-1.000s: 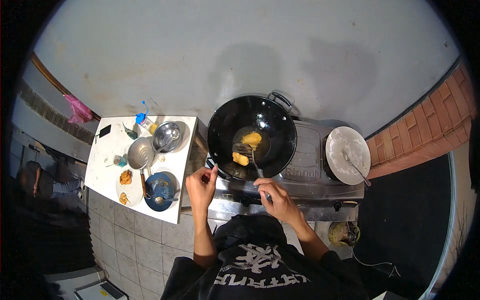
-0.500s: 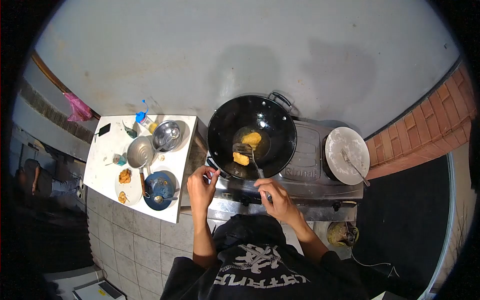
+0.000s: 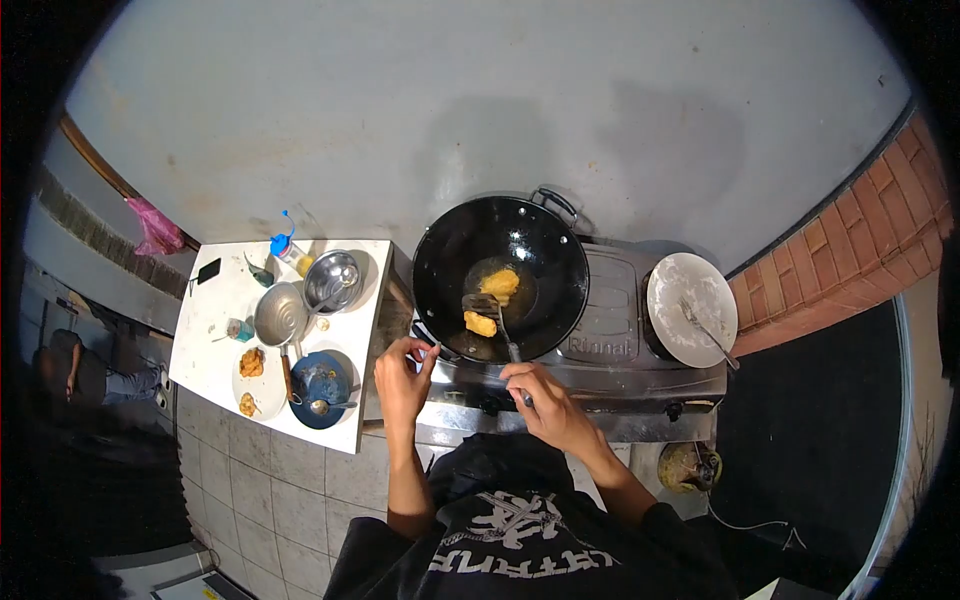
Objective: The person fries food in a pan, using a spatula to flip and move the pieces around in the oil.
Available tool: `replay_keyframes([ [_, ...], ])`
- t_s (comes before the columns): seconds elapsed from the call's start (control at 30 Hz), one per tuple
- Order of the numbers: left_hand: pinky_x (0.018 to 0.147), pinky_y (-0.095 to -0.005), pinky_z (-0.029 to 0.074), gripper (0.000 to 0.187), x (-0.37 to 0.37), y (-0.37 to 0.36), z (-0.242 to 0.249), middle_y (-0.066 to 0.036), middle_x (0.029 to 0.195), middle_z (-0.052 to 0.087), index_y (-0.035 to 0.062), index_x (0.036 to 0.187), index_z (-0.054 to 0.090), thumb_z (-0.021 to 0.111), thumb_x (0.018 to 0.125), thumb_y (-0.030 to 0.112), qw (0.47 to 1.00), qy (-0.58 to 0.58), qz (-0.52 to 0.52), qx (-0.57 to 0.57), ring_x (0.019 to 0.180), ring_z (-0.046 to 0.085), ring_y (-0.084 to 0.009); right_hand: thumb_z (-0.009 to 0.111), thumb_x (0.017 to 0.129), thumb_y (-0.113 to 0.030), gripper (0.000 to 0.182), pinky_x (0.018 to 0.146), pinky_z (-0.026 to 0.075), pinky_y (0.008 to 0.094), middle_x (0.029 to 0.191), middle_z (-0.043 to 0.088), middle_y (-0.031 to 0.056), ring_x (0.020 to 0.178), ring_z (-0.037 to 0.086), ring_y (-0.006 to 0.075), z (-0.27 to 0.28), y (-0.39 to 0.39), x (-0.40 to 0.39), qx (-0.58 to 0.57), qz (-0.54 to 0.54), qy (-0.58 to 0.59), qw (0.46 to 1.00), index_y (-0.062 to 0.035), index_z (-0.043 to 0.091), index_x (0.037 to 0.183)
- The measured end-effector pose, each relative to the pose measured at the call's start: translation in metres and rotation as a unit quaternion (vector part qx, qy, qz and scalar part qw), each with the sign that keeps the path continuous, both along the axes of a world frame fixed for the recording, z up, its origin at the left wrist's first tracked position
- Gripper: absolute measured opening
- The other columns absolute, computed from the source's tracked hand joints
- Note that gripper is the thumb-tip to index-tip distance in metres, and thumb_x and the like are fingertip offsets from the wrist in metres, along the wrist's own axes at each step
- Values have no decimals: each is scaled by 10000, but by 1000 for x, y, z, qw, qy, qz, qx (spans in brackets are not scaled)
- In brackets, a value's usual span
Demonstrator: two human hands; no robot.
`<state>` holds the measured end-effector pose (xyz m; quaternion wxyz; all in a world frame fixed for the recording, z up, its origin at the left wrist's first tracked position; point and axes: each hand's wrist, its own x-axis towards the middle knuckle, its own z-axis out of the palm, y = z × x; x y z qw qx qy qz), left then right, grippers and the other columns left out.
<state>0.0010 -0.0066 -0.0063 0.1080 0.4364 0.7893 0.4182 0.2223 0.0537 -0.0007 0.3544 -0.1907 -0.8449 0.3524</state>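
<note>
A black wok (image 3: pixel 550 250) sits on the stove with a little oil in its bottom. My right hand (image 3: pixel 555 405) is closed round the handle of a slotted spatula (image 3: pixel 512 350), whose blade lies inside the wok. One golden fried piece (image 3: pixel 480 324) is at the blade's near side, and another fried piece (image 3: pixel 500 286) lies in the oil just beyond it. My left hand (image 3: pixel 403 385) is at the wok's near-left loop handle, thumb and fingertips pinched on it; the fingers partly cover the handle.
A white plate (image 3: pixel 670 300) with a fork stands on the right burner of the stove (image 3: pixel 600 347). On the white table (image 3: pixel 215 300) at left are metal bowls, a blue plate (image 3: pixel 322 372), a plate with fried pieces (image 3: pixel 262 385) and a blue-capped bottle (image 3: pixel 290 255). A person (image 3: pixel 75 365) is at far left.
The view has shifted slightly. My right hand and the spatula have moved very little, and the fried pieces stay almost in place. My left hand remains at the wok handle.
</note>
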Motion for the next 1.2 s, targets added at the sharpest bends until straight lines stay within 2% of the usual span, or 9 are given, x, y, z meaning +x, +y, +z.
replay_keyframes([
  [0.2,493,-335,395,179,-2,1,-4,-70,657,581,27,764,684,797,782,165,1000,6,-5,8,489,507,-179,661,781,115,319,798,507,403,1110,578,133,940,603,306,-1,-5,-6,6,8,-31,999,20,487,1030],
  [0.33,494,-335,394,180,-2,3,-2,-73,655,581,24,763,683,796,783,163,1000,8,-2,2,488,505,-181,664,766,127,337,791,505,404,1104,584,133,931,603,303,-2,-2,-6,21,5,-12,1000,17,487,1030],
  [0.7,496,-332,389,200,-2,4,-3,-73,655,576,18,750,679,796,790,175,1000,2,2,13,491,498,-183,602,855,94,227,831,503,392,1087,612,164,940,625,329,-5,6,-1,-23,-14,20,999,-10,486,1021],
  [1.2,504,-331,389,185,-1,2,0,-72,653,557,16,753,672,802,770,145,1000,11,12,9,497,485,-181,598,865,88,207,825,501,391,1076,616,165,920,627,333,-5,7,-1,-24,-3,19,1000,-10,483,1006],
])
